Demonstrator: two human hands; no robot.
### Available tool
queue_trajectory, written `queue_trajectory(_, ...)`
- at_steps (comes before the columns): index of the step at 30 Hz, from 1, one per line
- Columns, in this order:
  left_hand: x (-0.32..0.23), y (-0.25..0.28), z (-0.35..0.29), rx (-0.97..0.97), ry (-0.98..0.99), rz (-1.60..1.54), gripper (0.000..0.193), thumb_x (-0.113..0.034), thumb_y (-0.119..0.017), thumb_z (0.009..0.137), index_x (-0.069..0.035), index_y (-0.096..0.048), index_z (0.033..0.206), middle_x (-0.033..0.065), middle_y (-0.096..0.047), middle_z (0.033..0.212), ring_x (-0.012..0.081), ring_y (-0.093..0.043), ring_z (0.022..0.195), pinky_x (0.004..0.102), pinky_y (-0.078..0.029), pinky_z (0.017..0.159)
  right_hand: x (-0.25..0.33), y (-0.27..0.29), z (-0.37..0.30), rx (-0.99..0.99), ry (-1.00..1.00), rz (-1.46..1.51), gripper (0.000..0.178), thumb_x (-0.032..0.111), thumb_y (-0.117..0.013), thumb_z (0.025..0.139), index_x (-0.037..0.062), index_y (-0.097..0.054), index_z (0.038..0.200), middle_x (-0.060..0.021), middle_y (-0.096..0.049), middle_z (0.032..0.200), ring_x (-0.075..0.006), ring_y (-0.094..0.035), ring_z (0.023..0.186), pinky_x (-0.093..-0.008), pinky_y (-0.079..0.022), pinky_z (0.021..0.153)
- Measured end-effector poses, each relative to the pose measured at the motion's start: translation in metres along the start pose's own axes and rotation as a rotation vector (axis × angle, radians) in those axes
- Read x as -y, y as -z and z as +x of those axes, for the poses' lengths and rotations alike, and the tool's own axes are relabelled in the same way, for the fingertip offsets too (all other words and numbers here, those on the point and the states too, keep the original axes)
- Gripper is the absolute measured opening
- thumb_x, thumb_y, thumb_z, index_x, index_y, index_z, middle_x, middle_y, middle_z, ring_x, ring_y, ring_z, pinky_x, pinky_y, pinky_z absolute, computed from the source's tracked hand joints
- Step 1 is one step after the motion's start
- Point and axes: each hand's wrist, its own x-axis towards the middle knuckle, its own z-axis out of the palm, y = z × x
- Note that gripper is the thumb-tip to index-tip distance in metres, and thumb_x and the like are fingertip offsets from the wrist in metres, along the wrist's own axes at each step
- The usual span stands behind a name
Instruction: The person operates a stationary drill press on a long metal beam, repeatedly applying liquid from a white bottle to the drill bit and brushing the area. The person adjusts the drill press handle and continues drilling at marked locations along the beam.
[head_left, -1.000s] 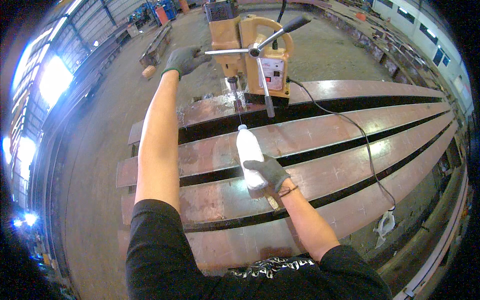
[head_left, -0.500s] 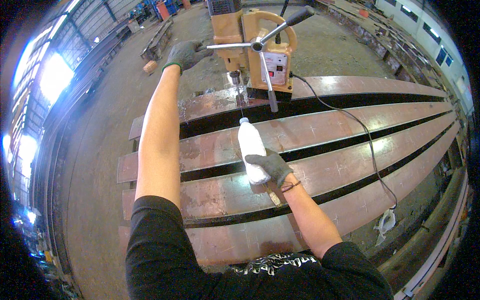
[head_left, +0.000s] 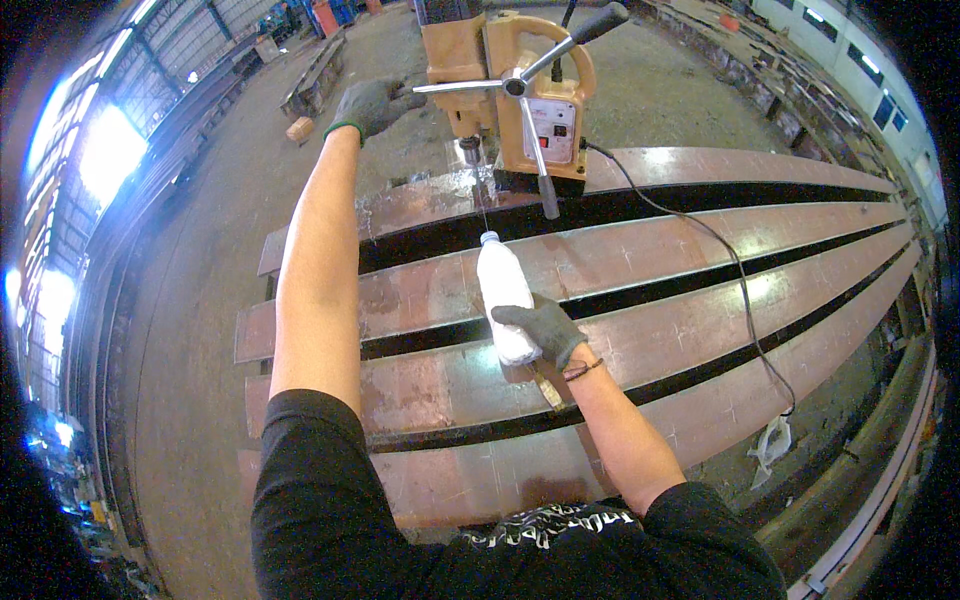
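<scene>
A tan magnetic drill (head_left: 508, 100) stands on the farthest of several long steel beams (head_left: 620, 250). My left hand (head_left: 372, 108), in a dark grey glove, is closed round the end of the left spoke of its feed handle (head_left: 460, 89). My right hand (head_left: 545, 328), gloved too, grips a white plastic bottle (head_left: 503, 283) by its lower part, tilted with the cap toward the drill. From the cap a thin stream runs to the drill bit (head_left: 477, 185) below the chuck. Wet patches and shavings lie around the bit.
A black cable (head_left: 705, 228) runs from the drill across the beams to a clear plastic bag (head_left: 770, 447) at the right. A pale stick (head_left: 547, 390) lies beneath the bottle. Dark gaps part the beams. A small orange-brown block (head_left: 300, 129) is on the floor.
The lower spoke of the feed handle has swung very slightly right. Both hands keep their grips, and the stream still runs from the bottle.
</scene>
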Motion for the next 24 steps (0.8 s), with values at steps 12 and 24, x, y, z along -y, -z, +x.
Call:
queue_trajectory(12,-0.014,0.011,-0.002,0.089,0.053,0.064,0.065,-0.071,-0.064,0.087,-0.011,-0.076,0.108,0.0182,-0.076,0.105,0.0415,-0.070,0.100,0.0497,-0.054,0.088,-0.007,0.004,0.006,0.008,0.002,-0.019,0.062,0.033,-0.086,0.082,-0.0043,-0.065,0.127,-0.0126,-0.072,0.110,-0.0203,-0.070,0.092,-0.0353,-0.059,0.078)
queue_trajectory(24,-0.010,0.007,-0.003,0.078,0.053,0.023,0.062,-0.069,-0.064,0.088,-0.010,-0.075,0.103,0.0180,-0.076,0.103,0.0413,-0.070,0.098,0.0494,-0.053,0.086,-0.006,0.003,0.004,0.010,-0.020,0.031,0.062,0.028,-0.085,0.083,-0.0058,-0.062,0.129,-0.0132,-0.071,0.110,-0.0202,-0.069,0.091,-0.0352,-0.059,0.076)
